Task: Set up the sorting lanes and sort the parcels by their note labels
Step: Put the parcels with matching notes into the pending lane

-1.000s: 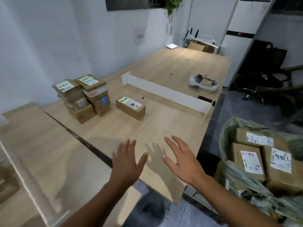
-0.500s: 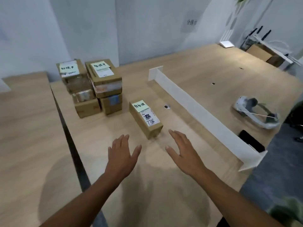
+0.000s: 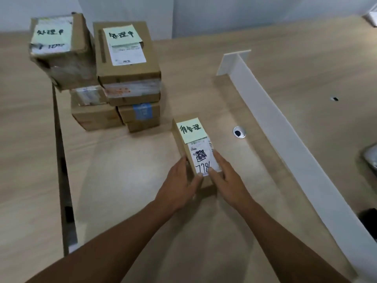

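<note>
A small cardboard parcel (image 3: 186, 139) lies flat on the wooden table (image 3: 126, 180), with a green note and a white shipping label marked 778 on top. My left hand (image 3: 180, 186) grips its near left side and my right hand (image 3: 223, 178) grips its near right side, thumbs on the top face. To the left stand two stacks of parcels: the far-left stack (image 3: 61, 58) and the stack beside it (image 3: 126, 64), each topped with a green note. A long white divider (image 3: 285, 127) stands upright on the table to the right.
A round cable hole (image 3: 239, 132) sits between the parcel and the divider. A dark gap (image 3: 61, 160) separates this table from the one on the left. A grey-white object (image 3: 371, 158) and a dark object (image 3: 369, 219) show at the right edge.
Both hands moved forward from hovering open above the table and closed onto the near end of the small parcel. The view shifted closer and to the left.
</note>
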Available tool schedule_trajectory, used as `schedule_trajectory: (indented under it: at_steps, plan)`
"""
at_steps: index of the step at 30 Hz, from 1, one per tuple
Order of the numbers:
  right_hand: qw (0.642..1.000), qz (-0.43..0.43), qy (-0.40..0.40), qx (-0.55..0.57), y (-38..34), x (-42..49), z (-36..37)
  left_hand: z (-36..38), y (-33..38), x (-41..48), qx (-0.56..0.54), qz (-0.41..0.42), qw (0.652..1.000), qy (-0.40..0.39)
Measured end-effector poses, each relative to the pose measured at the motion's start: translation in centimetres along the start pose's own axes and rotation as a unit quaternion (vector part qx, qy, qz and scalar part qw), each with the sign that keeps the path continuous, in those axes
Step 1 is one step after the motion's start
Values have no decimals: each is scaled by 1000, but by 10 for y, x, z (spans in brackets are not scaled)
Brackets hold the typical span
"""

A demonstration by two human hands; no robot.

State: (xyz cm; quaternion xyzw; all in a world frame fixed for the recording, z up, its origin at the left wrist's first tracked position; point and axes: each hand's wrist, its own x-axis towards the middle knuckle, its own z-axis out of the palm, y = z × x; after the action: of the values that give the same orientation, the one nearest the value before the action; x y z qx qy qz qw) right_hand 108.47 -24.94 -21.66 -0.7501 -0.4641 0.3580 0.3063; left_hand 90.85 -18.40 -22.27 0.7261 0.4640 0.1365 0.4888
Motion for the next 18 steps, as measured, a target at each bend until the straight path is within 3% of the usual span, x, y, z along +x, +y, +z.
schedule_trajectory:
  at_steps: [11,18]
  plan:
    - [997,-24,67,4,-33,-73,6,-15,28,-65,-99,29,995,7]
    - [983,-160,86,-27,-119,-179,3,-68,56,-196,-143,65,985,63]
